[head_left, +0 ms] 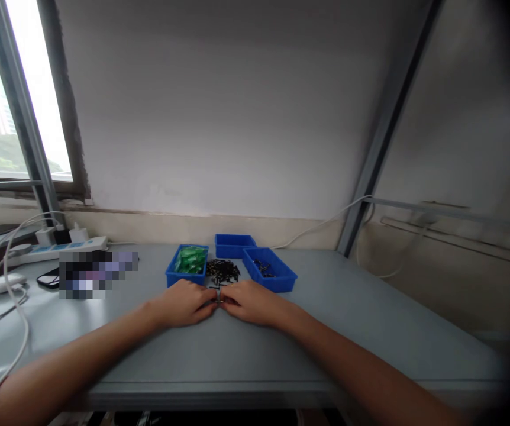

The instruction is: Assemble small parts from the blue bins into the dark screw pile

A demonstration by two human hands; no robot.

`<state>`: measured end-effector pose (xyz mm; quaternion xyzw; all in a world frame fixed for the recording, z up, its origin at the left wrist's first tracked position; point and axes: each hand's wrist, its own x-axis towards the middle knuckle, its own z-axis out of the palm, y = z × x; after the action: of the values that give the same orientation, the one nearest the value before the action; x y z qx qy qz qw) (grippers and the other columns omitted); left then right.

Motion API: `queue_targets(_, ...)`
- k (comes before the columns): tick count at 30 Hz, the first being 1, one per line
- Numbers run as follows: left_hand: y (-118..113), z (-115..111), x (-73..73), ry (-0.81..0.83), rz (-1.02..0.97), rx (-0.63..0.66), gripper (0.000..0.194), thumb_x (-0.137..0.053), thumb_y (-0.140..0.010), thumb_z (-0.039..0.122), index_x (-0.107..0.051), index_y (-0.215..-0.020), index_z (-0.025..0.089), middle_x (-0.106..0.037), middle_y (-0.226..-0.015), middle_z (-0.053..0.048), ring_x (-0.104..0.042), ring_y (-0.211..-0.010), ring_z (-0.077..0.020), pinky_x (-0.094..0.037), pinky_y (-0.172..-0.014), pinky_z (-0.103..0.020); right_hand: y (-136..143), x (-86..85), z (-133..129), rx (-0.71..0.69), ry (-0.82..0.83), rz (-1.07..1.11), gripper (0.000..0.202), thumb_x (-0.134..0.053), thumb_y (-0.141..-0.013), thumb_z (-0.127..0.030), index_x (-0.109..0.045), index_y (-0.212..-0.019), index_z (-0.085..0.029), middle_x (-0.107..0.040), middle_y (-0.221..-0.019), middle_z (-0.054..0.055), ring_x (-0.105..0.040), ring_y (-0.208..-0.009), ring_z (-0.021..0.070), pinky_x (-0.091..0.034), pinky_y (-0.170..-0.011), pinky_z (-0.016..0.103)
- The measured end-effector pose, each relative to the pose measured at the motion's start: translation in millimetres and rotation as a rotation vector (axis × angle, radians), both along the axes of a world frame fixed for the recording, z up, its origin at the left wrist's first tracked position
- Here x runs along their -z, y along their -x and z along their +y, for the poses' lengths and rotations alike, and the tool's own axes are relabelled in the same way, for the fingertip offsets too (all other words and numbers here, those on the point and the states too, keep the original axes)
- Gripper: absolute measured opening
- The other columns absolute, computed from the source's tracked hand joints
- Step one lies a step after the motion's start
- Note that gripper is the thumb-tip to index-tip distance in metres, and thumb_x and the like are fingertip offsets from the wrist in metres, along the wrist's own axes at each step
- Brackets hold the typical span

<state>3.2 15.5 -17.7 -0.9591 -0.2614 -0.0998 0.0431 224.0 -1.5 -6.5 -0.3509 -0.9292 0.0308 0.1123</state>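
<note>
My left hand (186, 303) and my right hand (251, 302) meet fingertip to fingertip above the table, in front of the bins. Both are closed in a pinch, and what lies between the fingers is too small to make out. Just beyond them is a heap of small dark pieces (223, 271), black with some brassy glints. Left of the heap stands a blue bin with green plastic packets (191, 260) in it. To its right, a tilted blue bin (281, 283) holds a few small metallic pieces (264, 268).
Behind the heap is another blue bin (236, 241), its contents hidden. A power strip (64, 250) with plugs, a white charger (6, 283) and loose white cables (24, 331) occupy the table's left side. A phone-like dark object (48, 279) lies beside a blurred-out patch. Metal posts (381, 136) frame the table (219, 361).
</note>
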Motion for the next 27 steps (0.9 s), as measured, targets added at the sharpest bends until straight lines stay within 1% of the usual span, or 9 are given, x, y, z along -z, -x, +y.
queue_targets(6,-0.5,-2.6,-3.5,-0.019,0.048,-0.028,0.017,-0.050,-0.100,0.026,-0.061,-0.091,0.019,-0.073,-0.081,-0.005,-0.068,-0.070,-0.0221,-0.045,-0.058,-0.029,-0.4,1.1,-0.3,0.014,-0.001,-0.006,0.011,-0.058,-0.095,-0.020,-0.065,-0.086,-0.017,-0.072,-0.086,0.005,-0.063,-0.077,0.0185,-0.040,-0.066,0.028)
queue_targets(16,-1.3,-4.2,-6.8,0.001,0.071,-0.040,0.022,-0.046,-0.103,0.029,-0.062,-0.094,0.019,-0.074,-0.085,-0.005,-0.070,-0.074,-0.0226,-0.046,-0.062,-0.030,0.3,-1.6,-1.5,0.026,0.013,-0.026,0.015,-0.054,-0.097,-0.020,-0.066,-0.089,-0.017,-0.072,-0.089,0.007,-0.064,-0.079,0.0199,-0.042,-0.069,0.029)
queue_targets(27,-1.6,-4.8,-8.0,0.000,0.089,-0.054,0.019,-0.048,-0.103,0.029,-0.062,-0.094,0.019,-0.074,-0.085,-0.005,-0.071,-0.075,-0.0238,-0.046,-0.060,-0.030,-0.3,-1.3,-1.9,0.021,0.018,-0.027,0.017,-0.052,-0.099,-0.020,-0.067,-0.091,-0.017,-0.073,-0.092,0.008,-0.064,-0.082,0.0207,-0.045,-0.072,0.030)
